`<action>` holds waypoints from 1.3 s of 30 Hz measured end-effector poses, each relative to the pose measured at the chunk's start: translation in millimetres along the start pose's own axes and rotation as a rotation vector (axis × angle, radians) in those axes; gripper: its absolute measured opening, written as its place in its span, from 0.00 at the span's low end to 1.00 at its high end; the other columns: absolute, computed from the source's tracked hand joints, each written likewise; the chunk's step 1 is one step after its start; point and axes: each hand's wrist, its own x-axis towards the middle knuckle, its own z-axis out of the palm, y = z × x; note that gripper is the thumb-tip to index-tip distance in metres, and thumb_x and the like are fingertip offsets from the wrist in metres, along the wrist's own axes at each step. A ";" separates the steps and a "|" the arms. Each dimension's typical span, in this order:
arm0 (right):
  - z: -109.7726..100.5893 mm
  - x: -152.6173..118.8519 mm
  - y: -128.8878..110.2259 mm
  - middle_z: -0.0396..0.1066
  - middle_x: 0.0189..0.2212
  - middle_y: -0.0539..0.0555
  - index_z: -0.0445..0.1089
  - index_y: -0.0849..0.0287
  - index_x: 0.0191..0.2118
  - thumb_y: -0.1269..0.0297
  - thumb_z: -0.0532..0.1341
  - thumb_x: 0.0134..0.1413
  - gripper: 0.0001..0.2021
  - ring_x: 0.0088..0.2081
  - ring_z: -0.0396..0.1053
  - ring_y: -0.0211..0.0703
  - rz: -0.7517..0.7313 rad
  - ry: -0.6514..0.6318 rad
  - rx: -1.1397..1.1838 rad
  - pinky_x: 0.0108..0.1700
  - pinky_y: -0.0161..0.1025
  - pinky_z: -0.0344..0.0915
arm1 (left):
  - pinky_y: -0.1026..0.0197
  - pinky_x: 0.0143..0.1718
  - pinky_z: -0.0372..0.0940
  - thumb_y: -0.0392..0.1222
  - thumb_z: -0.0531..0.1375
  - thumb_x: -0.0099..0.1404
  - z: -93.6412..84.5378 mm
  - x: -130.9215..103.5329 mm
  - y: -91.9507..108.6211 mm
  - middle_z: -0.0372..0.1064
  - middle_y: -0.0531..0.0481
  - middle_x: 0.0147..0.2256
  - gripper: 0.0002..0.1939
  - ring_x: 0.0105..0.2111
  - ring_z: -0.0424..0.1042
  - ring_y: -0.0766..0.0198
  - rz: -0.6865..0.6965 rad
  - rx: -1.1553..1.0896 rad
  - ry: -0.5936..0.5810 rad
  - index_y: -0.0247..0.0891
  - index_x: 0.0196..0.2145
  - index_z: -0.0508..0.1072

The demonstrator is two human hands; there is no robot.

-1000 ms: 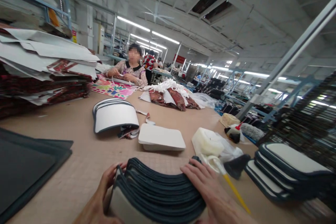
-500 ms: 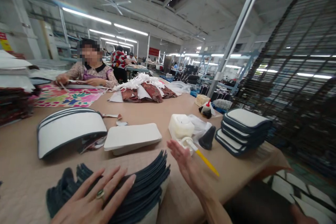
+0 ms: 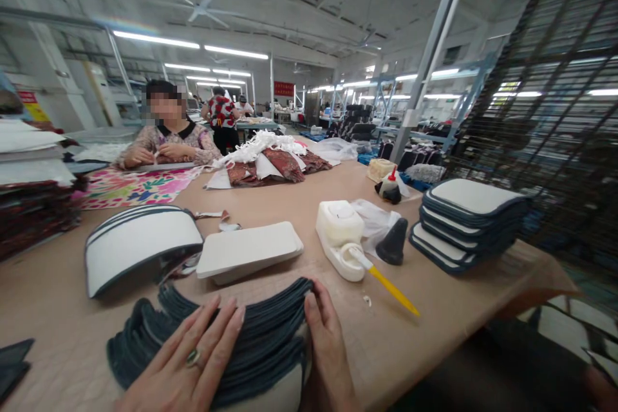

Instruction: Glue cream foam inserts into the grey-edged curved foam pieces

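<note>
A thick stack of dark navy fabric pieces (image 3: 263,328) with pale sides lies curved on the table in front of me. My left hand (image 3: 188,354), wearing a ring, rests flat over the stack with its fingers stretched out. At the stack's right end, my right hand (image 3: 328,341) is closed around the corner, thumb and fingers against the edges. Just beyond lies a small pile of white panels (image 3: 251,250). To its left is a curved stack of white panels with dark edging (image 3: 145,241).
A white glue container (image 3: 339,232) holds a yellow-handled brush (image 3: 393,290). Dark-edged white pads (image 3: 476,199) are stacked at the right, near the table edge. Across the table (image 3: 299,203), a co-worker (image 3: 168,135) handles material beside patterned fabric (image 3: 140,185) and a scrap heap (image 3: 270,158).
My right hand has come down and left, from open in the air onto the stack's right corner. My left hand stays on the stack. The view has shifted slightly.
</note>
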 end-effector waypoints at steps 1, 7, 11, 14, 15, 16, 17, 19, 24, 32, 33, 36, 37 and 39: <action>5.0 -1.7 1.3 0.59 0.58 0.51 0.55 0.55 0.59 0.43 0.52 0.54 0.31 0.61 0.52 0.46 0.013 0.023 -0.022 0.58 0.41 0.56 | 0.53 0.59 0.49 0.57 0.64 0.50 -1.8 3.5 1.9 0.46 0.45 0.62 0.55 0.59 0.51 0.45 0.001 0.012 -0.010 0.42 0.64 0.35; -0.8 -13.2 1.0 0.58 0.59 0.51 0.56 0.55 0.59 0.41 0.45 0.56 0.31 0.61 0.50 0.46 0.017 -0.026 -0.134 0.60 0.42 0.53 | 0.48 0.58 0.53 0.51 0.67 0.48 -22.9 18.8 13.5 0.53 0.42 0.60 0.52 0.57 0.56 0.44 -0.069 -0.027 -0.182 0.40 0.64 0.44; -11.3 -12.8 -43.3 0.54 0.60 0.58 0.52 0.56 0.61 0.37 0.54 0.48 0.39 0.61 0.49 0.54 -0.296 -0.274 -0.374 0.60 0.51 0.49 | 0.47 0.56 0.56 0.49 0.65 0.50 -40.5 30.8 26.5 0.58 0.40 0.57 0.45 0.56 0.58 0.43 -0.223 -0.087 -0.310 0.38 0.62 0.51; 1.7 -11.9 -85.4 0.52 0.60 0.61 0.50 0.59 0.62 0.41 0.66 0.34 0.50 0.61 0.46 0.62 -0.653 -0.648 -0.830 0.62 0.57 0.39 | 0.45 0.58 0.51 0.47 0.63 0.52 -53.0 41.2 33.8 0.53 0.37 0.59 0.43 0.59 0.52 0.43 -0.304 -0.131 -0.402 0.33 0.61 0.52; 8.5 -11.2 -95.2 0.56 0.58 0.62 0.51 0.61 0.61 0.43 0.67 0.32 0.50 0.59 0.49 0.62 -0.700 -0.754 -0.951 0.61 0.57 0.40 | 0.44 0.58 0.49 0.47 0.63 0.52 -57.1 43.1 32.6 0.52 0.35 0.60 0.43 0.59 0.51 0.44 -0.302 -0.158 -0.432 0.31 0.61 0.53; 15.1 -9.9 -102.0 0.60 0.55 0.62 0.53 0.61 0.59 0.45 0.68 0.32 0.48 0.57 0.54 0.60 -0.716 -0.838 -1.044 0.60 0.56 0.44 | 0.45 0.58 0.49 0.49 0.63 0.51 -61.4 43.9 28.6 0.53 0.34 0.59 0.43 0.59 0.51 0.44 -0.281 -0.191 -0.456 0.30 0.60 0.54; 20.7 -8.3 -106.0 0.63 0.51 0.60 0.56 0.61 0.58 0.47 0.69 0.32 0.45 0.53 0.58 0.57 -0.706 -0.887 -1.108 0.59 0.54 0.48 | 0.45 0.58 0.49 0.50 0.63 0.50 -65.7 43.4 21.6 0.54 0.35 0.58 0.43 0.58 0.53 0.45 -0.242 -0.223 -0.475 0.32 0.60 0.55; 27.8 -3.9 -108.5 0.66 0.45 0.56 0.60 0.58 0.53 0.48 0.68 0.34 0.38 0.47 0.61 0.52 -0.647 -0.926 -1.185 0.53 0.49 0.56 | 0.47 0.56 0.53 0.51 0.65 0.46 -74.7 39.4 0.3 0.58 0.38 0.56 0.45 0.56 0.57 0.46 -0.153 -0.261 -0.485 0.36 0.59 0.56; 32.5 -2.8 -121.2 0.66 0.42 0.52 0.64 0.56 0.46 0.55 0.70 0.29 0.32 0.44 0.62 0.47 -0.600 -1.003 -1.298 0.48 0.42 0.59 | 0.53 0.50 0.57 0.48 0.69 0.40 -94.7 22.1 -46.2 0.67 0.48 0.43 0.33 0.45 0.65 0.52 -0.042 -0.245 -0.411 0.41 0.46 0.68; 41.2 -31.1 -124.2 0.71 0.44 0.54 0.62 0.61 0.50 0.69 0.57 0.50 0.19 0.44 0.66 0.46 -1.403 -0.685 -1.386 0.47 0.42 0.60 | 0.51 0.47 0.55 0.38 0.63 0.50 -95.9 -18.3 -18.9 0.70 0.46 0.43 0.25 0.41 0.66 0.53 -0.003 0.162 -0.118 0.40 0.47 0.66; 40.6 -32.4 -121.8 0.71 0.44 0.54 0.62 0.61 0.50 0.69 0.57 0.50 0.19 0.44 0.66 0.46 -1.436 -0.663 -1.364 0.48 0.43 0.60 | 0.51 0.49 0.54 0.38 0.63 0.50 -98.1 -20.9 -17.7 0.70 0.46 0.42 0.24 0.41 0.66 0.53 0.001 0.167 -0.094 0.40 0.47 0.67; 38.5 -33.4 -133.6 0.72 0.42 0.55 0.64 0.59 0.49 0.63 0.61 0.46 0.21 0.41 0.68 0.47 -1.246 -0.822 -1.324 0.47 0.42 0.62 | 0.51 0.52 0.53 0.48 0.66 0.47 -121.5 -20.9 -18.0 0.71 0.49 0.40 0.26 0.40 0.68 0.55 -0.036 -0.015 -0.151 0.41 0.44 0.69; 38.3 -32.2 -144.3 0.72 0.42 0.55 0.65 0.58 0.49 0.61 0.63 0.44 0.23 0.42 0.68 0.47 -1.120 -0.912 -1.317 0.47 0.42 0.63 | 0.52 0.52 0.55 0.52 0.67 0.44 -133.7 -18.6 -19.2 0.71 0.50 0.40 0.28 0.39 0.68 0.55 -0.058 -0.094 -0.190 0.42 0.43 0.70; 40.0 -25.5 -169.7 0.70 0.46 0.54 0.65 0.56 0.51 0.59 0.67 0.38 0.29 0.46 0.67 0.48 -0.796 -1.097 -1.302 0.49 0.39 0.63 | 0.59 0.47 0.60 0.57 0.70 0.35 -156.6 -11.5 -24.6 0.71 0.54 0.39 0.34 0.37 0.70 0.57 -0.145 -0.221 -0.260 0.46 0.42 0.72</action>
